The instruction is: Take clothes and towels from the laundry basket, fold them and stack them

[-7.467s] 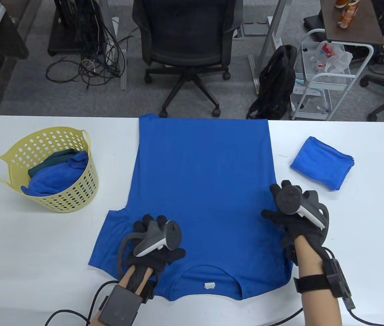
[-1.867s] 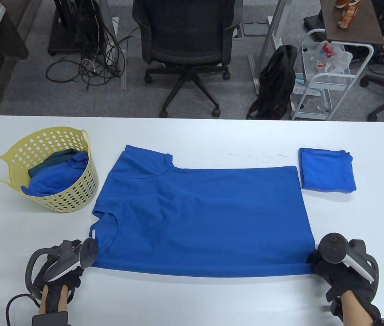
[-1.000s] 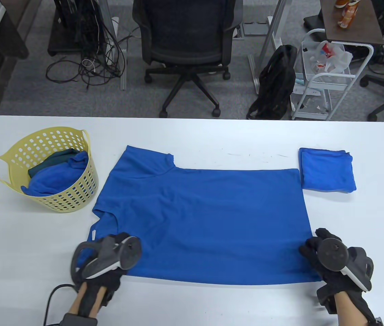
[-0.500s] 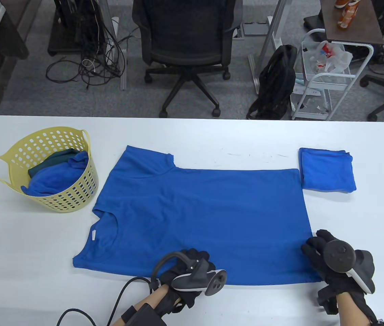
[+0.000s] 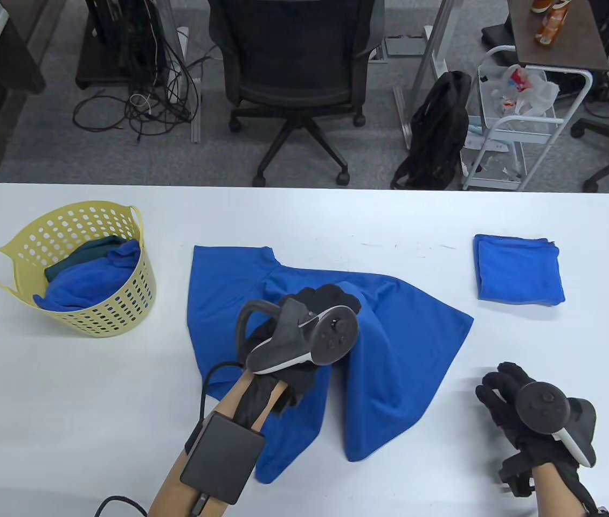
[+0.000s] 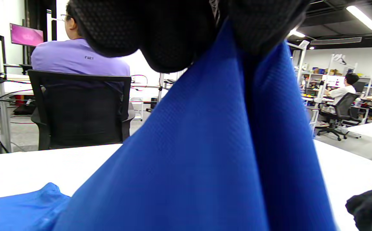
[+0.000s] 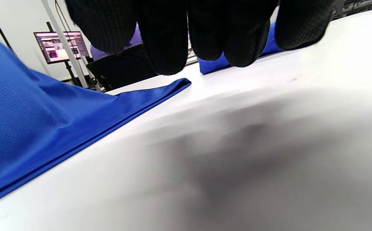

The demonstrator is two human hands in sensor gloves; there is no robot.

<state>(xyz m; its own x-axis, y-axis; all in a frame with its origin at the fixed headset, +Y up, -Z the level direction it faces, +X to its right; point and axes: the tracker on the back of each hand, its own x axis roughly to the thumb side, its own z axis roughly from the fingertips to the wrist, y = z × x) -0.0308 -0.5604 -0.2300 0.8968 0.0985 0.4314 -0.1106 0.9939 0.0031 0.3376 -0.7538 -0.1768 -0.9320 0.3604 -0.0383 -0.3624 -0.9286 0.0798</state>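
A blue T-shirt [image 5: 401, 355] lies bunched in the middle of the white table [image 5: 67, 388]. My left hand [image 5: 337, 297] grips a fold of the shirt's near part and holds it raised over the shirt's middle, so the cloth drapes down like a tent. The left wrist view shows the cloth [image 6: 205, 144] hanging from my gloved fingers [image 6: 166, 35]. My right hand [image 5: 490, 385] hovers low over the bare table right of the shirt, holding nothing. The right wrist view shows its fingers [image 7: 166, 38] over the table, with the shirt's edge [image 7: 28, 112] to the left.
A yellow laundry basket [image 5: 121, 312] at the left holds a blue towel [image 5: 89, 280] and a dark green garment [image 5: 89, 250]. A folded blue towel [image 5: 519, 269] lies at the right, behind my right hand. An office chair [image 5: 296, 70] stands beyond the far edge.
My left hand slid right along the shirt's near edge, gripped it and lifted it up toward the far side. My right hand let go of the shirt's right corner and stayed in place.
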